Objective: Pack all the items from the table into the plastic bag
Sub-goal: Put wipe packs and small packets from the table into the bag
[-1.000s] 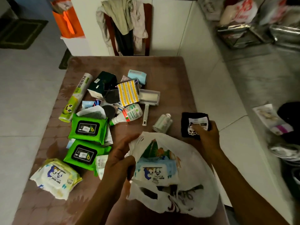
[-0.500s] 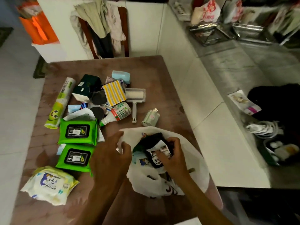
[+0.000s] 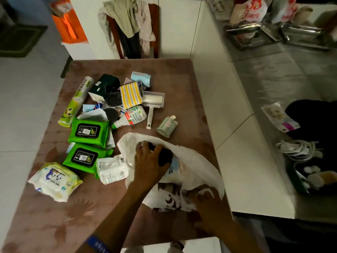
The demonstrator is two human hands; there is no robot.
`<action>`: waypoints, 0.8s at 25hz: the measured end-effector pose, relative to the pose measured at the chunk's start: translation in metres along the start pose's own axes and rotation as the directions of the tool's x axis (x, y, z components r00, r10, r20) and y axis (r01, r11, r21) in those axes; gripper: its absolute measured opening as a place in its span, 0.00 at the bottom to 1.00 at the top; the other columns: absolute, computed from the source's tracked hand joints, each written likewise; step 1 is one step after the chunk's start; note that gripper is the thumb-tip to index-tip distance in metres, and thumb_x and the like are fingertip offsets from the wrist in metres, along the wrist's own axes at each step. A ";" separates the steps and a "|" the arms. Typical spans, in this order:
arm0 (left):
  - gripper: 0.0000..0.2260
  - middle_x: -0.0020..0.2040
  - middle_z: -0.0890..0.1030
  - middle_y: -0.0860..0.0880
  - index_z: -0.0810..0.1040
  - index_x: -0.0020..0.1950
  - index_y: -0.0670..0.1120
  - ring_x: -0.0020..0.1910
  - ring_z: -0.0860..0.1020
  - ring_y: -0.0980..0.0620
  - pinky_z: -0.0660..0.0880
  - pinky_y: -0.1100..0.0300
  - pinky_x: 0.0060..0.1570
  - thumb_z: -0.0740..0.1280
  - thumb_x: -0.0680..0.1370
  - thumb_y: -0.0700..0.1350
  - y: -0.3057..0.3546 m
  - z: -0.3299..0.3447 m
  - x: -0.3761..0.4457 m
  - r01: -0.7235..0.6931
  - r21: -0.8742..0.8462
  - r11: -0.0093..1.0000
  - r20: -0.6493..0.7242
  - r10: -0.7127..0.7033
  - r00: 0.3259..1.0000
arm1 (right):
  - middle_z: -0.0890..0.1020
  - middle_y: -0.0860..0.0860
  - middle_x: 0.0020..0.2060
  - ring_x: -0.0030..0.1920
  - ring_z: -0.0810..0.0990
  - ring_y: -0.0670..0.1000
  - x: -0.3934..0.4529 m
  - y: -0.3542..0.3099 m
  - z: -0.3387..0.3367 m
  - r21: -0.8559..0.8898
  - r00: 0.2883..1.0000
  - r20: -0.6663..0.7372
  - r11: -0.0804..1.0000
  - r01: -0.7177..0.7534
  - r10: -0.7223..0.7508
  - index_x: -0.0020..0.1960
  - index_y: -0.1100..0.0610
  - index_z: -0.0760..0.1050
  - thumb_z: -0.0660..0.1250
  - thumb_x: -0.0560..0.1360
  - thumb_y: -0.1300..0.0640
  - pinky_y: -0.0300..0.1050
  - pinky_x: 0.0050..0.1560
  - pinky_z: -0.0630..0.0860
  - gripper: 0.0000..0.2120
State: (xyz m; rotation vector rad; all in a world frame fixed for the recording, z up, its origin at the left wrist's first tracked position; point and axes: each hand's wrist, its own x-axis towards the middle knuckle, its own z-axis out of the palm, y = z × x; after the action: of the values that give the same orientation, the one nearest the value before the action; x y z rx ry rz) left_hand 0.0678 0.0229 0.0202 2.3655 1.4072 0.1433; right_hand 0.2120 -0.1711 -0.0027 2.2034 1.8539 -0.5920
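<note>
The white plastic bag (image 3: pixel 197 161) lies open at the table's near right. My left hand (image 3: pixel 149 163) reaches into its mouth, fingers spread and pressing on a black packet (image 3: pixel 165 157) that lies over a blue-and-white wipes pack inside. My right hand (image 3: pixel 209 207), blurred, grips the bag's near end. On the table lie two green wipes packs (image 3: pixel 87 130) (image 3: pixel 85 157), a white baby-wipes pack (image 3: pixel 54 181), a white packet (image 3: pixel 111 168), a small grey-green bottle (image 3: pixel 166 126), a white bottle (image 3: pixel 135 115), a lint roller (image 3: pixel 153 101) and a green-white roll (image 3: pixel 76 101).
Further back on the brown table (image 3: pixel 173 75) sit a yellow-striped sponge (image 3: pixel 130 94), a dark green box (image 3: pixel 105 86) and a light blue pack (image 3: pixel 141 78). A chair hung with clothes (image 3: pixel 131 24) stands behind. A white ledge (image 3: pixel 237 152) runs along the table's right side.
My right hand carried the black packet from the table into the bag, let it go and moved to the bag's near end. My left hand shifted from the rim onto the packet.
</note>
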 end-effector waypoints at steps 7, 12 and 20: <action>0.33 0.68 0.68 0.47 0.67 0.68 0.58 0.65 0.66 0.42 0.66 0.45 0.62 0.70 0.66 0.63 0.020 -0.033 -0.014 0.038 0.027 0.999 0.170 -0.042 0.985 | 0.76 0.51 0.26 0.28 0.75 0.46 -0.027 0.032 -0.138 0.934 0.904 -0.217 0.347 0.083 0.369 0.43 0.52 0.81 0.62 0.79 0.57 0.37 0.32 0.76 0.10; 0.39 0.77 0.57 0.48 0.57 0.76 0.57 0.74 0.57 0.43 0.61 0.46 0.70 0.72 0.69 0.59 0.091 0.007 -0.007 -0.149 -0.276 0.949 0.315 0.236 0.919 | 0.76 0.52 0.31 0.30 0.74 0.43 -0.033 0.030 -0.193 0.821 0.876 -0.420 0.510 0.255 0.239 0.52 0.52 0.77 0.59 0.80 0.59 0.32 0.31 0.72 0.08; 0.21 0.65 0.76 0.44 0.74 0.64 0.50 0.63 0.72 0.42 0.71 0.43 0.59 0.69 0.71 0.50 0.057 -0.027 -0.057 -0.248 -0.031 0.968 -0.335 0.223 0.916 | 0.80 0.45 0.37 0.34 0.79 0.41 -0.006 0.043 -0.160 0.805 0.838 -0.381 0.585 0.094 0.391 0.51 0.48 0.74 0.62 0.78 0.54 0.31 0.31 0.74 0.04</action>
State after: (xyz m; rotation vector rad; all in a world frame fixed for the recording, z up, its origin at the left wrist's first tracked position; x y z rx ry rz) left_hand 0.0797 -0.0433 0.0723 2.5262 1.2177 0.6734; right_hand 0.2809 -0.1201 0.1395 3.4043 1.7501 -1.0356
